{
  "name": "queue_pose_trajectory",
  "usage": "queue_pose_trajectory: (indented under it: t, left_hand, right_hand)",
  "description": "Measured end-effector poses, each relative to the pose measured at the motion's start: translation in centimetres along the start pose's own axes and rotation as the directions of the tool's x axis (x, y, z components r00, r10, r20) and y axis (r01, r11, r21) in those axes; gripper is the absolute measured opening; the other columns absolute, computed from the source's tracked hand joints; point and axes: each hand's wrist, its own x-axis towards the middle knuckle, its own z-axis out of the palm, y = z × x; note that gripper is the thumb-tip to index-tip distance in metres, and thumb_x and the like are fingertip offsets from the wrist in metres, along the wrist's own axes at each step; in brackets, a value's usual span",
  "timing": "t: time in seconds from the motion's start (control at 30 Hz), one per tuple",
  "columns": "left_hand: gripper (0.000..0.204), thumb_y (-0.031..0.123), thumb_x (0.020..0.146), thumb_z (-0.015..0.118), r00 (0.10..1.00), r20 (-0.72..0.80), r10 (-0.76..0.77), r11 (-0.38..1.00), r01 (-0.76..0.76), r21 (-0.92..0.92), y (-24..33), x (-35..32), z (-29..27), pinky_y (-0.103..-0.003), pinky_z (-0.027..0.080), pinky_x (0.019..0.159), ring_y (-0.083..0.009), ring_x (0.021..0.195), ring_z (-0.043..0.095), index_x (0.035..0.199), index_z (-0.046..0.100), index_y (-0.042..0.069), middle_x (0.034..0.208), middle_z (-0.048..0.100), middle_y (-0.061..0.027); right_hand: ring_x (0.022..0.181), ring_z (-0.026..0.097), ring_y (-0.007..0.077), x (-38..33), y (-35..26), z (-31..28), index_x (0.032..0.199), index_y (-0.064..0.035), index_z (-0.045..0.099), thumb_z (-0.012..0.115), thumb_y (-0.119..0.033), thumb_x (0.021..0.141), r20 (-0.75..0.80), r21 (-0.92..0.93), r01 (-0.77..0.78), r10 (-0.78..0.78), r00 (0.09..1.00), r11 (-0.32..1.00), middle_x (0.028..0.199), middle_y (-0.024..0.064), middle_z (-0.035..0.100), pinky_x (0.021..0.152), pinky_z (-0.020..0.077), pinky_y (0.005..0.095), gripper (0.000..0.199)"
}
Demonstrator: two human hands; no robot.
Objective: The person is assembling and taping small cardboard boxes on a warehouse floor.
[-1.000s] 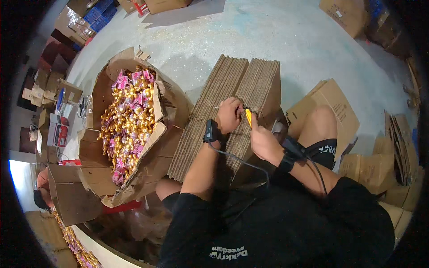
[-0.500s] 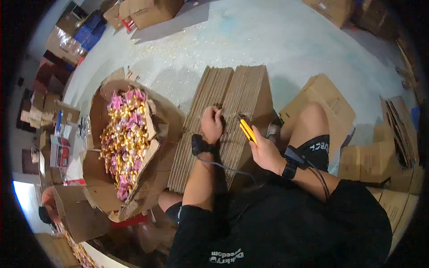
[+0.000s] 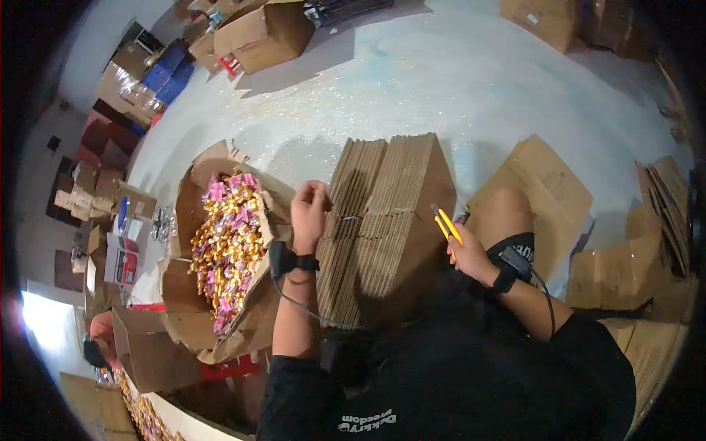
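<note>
Between my knees stands a stack of flattened cardboard boxes (image 3: 390, 220), upright on edge in two side-by-side rows. A thin strap seems to cross the rows near the middle. My left hand (image 3: 309, 214) is raised at the stack's left side with its fingers curled in; whether anything is pinched there I cannot make out. To the right of the stack, my right hand (image 3: 471, 256) grips a yellow box cutter (image 3: 447, 225), its tip pointing up and away from me, apart from the cardboard.
Left of the stack, an open carton (image 3: 198, 165) is heaped with shiny gold and pink wrapped pieces (image 3: 228, 242). A flat cardboard sheet (image 3: 548, 180) lies to the right. Boxes (image 3: 268, 37) stand on the far floor. At lower left another person (image 3: 103, 334) shows partly.
My left hand has moved left from the top of the stack to its left side. My right hand, with the box cutter, has shifted right, away from the cardboard. The view has tilted slightly.
</note>
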Motion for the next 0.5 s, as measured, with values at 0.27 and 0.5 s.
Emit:
queue_pose_trajectory:
  t: [0.27,0.5]
  left_hand:
    - [0.056,0.036,0.085,0.066,0.978,0.198,0.062,0.367,-0.207,0.907,-6.8,-7.2,4.6,-0.052,0.035,0.104,-0.0441,0.126,0.041,0.127,0.053,0.000,0.133,0.049,-0.0234]
    - [0.042,0.033,0.099,0.052,0.976,-0.088,-0.199,0.978,0.193,-0.074,-1.8,-18.1,8.1,-0.035,0.043,0.098,-0.0240,0.110,0.058,0.125,0.056,0.000,0.118,0.062,-0.0151]
  right_hand:
    - [0.057,0.056,0.0126,1.5,-1.1,3.0,0.107,-0.0033,0.049,0.052,-0.015,0.094,0.108,0.438,-0.213,0.184,0.977,0.873,0.078,0.0060,0.058,0.046,0.0459,0.0255,0.018]
    - [0.041,0.038,0.0063,-2.1,-8.4,5.2,0.102,-0.0088,0.053,0.046,-0.031,0.101,0.398,0.588,-0.235,-0.024,0.917,0.774,0.064,-0.0004,0.049,0.037,0.0302,0.0213,0.023]
